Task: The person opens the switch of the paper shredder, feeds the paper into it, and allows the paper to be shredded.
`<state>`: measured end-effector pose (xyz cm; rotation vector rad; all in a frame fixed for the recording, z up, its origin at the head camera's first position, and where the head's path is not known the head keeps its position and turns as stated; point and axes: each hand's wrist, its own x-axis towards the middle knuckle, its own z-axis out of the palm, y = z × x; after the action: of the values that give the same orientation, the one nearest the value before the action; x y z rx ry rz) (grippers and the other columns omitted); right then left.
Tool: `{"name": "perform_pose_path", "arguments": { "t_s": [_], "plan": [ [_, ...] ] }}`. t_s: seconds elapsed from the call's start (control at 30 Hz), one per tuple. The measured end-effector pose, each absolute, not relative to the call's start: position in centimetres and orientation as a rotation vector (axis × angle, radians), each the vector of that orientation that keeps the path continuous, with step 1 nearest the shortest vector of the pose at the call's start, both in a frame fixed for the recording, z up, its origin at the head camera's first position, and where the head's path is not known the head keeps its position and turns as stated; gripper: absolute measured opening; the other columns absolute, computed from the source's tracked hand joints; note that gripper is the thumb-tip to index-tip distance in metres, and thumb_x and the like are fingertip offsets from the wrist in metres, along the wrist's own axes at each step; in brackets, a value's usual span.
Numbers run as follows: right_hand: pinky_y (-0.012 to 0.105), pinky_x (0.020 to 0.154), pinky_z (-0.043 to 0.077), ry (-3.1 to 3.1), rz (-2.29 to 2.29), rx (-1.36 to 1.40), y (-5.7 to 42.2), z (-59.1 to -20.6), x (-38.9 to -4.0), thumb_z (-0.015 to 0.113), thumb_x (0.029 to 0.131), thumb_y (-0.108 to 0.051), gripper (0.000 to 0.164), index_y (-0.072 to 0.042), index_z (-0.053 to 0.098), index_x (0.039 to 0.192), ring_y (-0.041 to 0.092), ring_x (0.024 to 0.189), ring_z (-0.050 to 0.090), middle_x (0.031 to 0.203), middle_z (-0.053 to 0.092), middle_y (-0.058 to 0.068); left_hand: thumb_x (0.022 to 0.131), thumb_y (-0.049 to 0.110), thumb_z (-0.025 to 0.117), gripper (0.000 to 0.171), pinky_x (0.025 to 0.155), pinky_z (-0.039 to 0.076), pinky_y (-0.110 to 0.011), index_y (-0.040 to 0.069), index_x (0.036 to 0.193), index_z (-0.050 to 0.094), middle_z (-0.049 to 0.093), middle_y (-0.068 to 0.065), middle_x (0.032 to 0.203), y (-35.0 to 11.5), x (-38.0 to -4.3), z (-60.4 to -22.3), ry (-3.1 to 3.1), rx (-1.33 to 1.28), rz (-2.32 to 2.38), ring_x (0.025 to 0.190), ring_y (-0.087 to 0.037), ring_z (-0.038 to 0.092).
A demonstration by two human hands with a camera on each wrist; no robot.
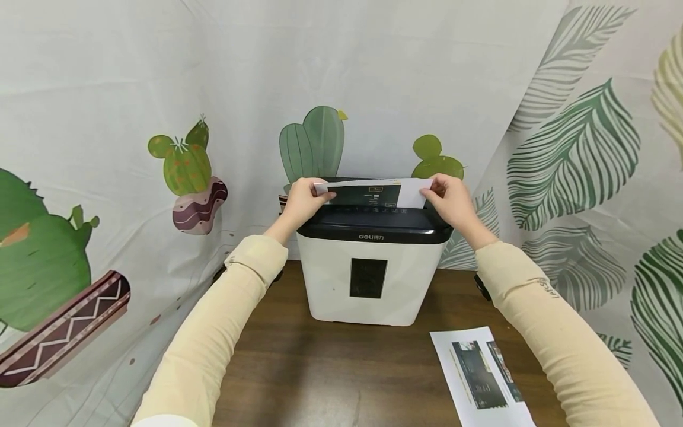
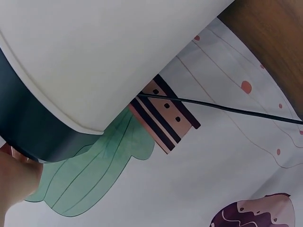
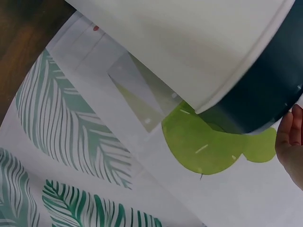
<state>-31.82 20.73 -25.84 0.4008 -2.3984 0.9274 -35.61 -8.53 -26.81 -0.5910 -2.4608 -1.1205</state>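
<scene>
A white paper shredder [image 1: 331,279] with a black top stands against the curtain, a dark window in its front. Over its top a printed sheet of paper [image 1: 413,193] stands on edge, its lower edge at the slot area. My left hand [image 1: 305,201] pinches the sheet's left end between thumb and fingers. The right end is pinched by my right hand [image 1: 450,198]. In the left wrist view, part of the left hand [image 2: 21,177] shows beside the black lid. The right wrist view catches the right hand [image 3: 291,142] at the lid's edge; the sheet is hidden there.
A second printed sheet [image 1: 453,379] lies on the brown wooden table [image 1: 331,373], at the right near the right sleeve. Behind the shredder hangs a curtain [image 1: 240,77] with cactus and leaf prints. A thin black cable [image 2: 213,105] runs out from behind the shredder.
</scene>
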Motion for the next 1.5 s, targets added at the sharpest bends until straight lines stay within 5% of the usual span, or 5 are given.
{"name": "perform_pose_path", "arguments": {
  "t_s": [0.23,0.47,1.5],
  "plan": [
    [0.020,0.057,0.035,-2.429,0.914,0.406,20.7,-26.5,-31.8,0.060,0.083,-0.010,0.014,0.004,0.060,0.086,0.007,0.058,0.043,0.070,0.056,0.016,0.078,0.018,0.066,0.011,0.048,0.036,-0.021,0.008,0.084,0.068,0.065,-0.010,0.070,-8.4,-35.6,-26.9,-2.453,-0.619,-1.142,0.050,-0.011,0.045],
    [0.015,0.056,0.035,-2.417,0.960,0.436,20.5,-26.6,-31.7,0.059,0.083,-0.011,0.013,0.002,0.061,0.085,0.004,0.059,0.044,0.074,0.060,0.017,0.079,0.020,0.065,0.013,0.056,0.045,-0.022,0.009,0.084,0.069,0.068,-0.007,0.085,-8.2,-35.5,-26.9,-2.434,-0.618,-1.172,0.062,-0.013,0.057],
    [0.015,0.055,0.036,-2.394,1.022,0.490,20.6,-27.7,-29.8,0.058,0.084,-0.012,0.012,0.000,0.061,0.086,0.005,0.057,0.045,0.074,0.060,0.013,0.082,0.021,0.063,0.012,0.062,0.045,-0.024,0.010,0.085,0.067,0.067,-0.005,0.077,-8.4,-35.1,-28.4,-2.338,-0.642,-1.164,0.067,-0.013,0.059]
  ]
}}
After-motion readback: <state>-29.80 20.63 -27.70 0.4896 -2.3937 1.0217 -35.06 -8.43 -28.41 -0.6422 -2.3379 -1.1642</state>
